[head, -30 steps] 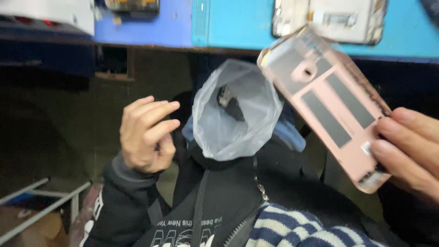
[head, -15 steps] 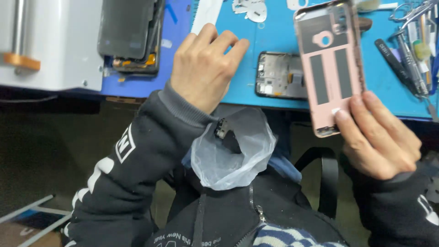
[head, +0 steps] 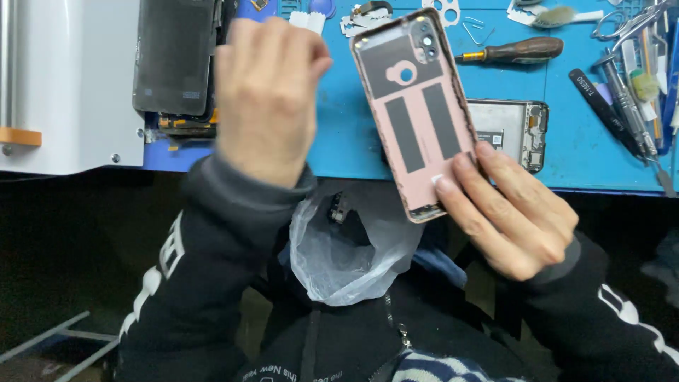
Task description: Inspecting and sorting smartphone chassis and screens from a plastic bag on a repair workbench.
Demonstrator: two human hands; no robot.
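Blue work mat (head: 353, 141) along the bench edge, tools scattered at its right side. I see the right hand (head: 513, 209) pinching a pink phone back cover (head: 417, 106) by its lower corner, inner side up, held tilted above the mat. A phone frame (head: 513, 127) lies on the mat just behind the cover. Left hand (head: 265, 99) hovers blurred over the mat, fingers curled loosely, holding nothing I can make out. A clear plastic bag (head: 346, 255) sits open in the lap below. Dark phone screen (head: 177, 56) rests at left.

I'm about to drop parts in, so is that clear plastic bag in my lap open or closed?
Open: the clear plastic bag gapes upward below the blue mat, a small dark part visible inside.
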